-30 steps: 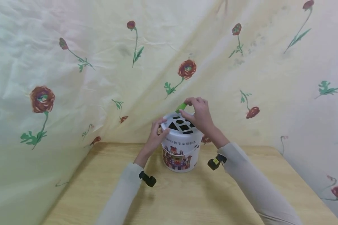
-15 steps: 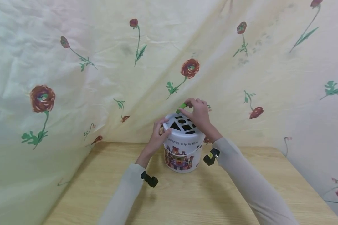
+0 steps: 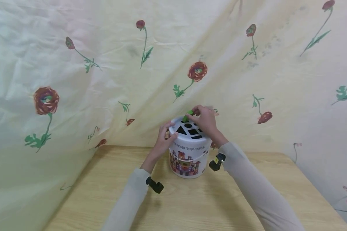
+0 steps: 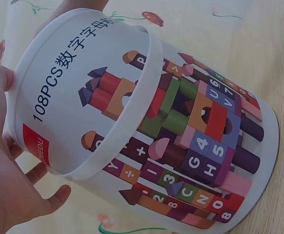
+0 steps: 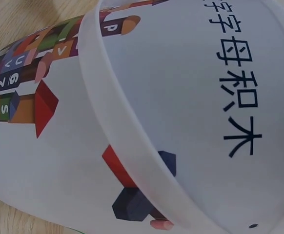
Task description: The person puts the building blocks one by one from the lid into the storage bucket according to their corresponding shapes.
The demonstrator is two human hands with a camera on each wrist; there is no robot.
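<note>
A white bucket with a picture of toy blocks on its side stands upright on the table. Its white lid has dark cut-outs, including a triangle, a circle and a square. My left hand holds the bucket's left side at the rim, thumb in front and fingers farther back; the left wrist view shows this hand against the upper wall. Between thumb and fingers, my right hand pinches a green block tilted over the lid's far side. Its lower end meets a rectangular hole; how deep it sits is unclear.
The bucket's white carrying handle hangs down across its front. A wooden table lies beneath. Behind and at both sides hangs a flower-printed cloth. A black wrist camera sits on the left sleeve, another on the right.
My right hand has lowered the green block from above the lid to a hole near its far edge. The left hand keeps its place on the bucket. The head view has shifted slightly.
</note>
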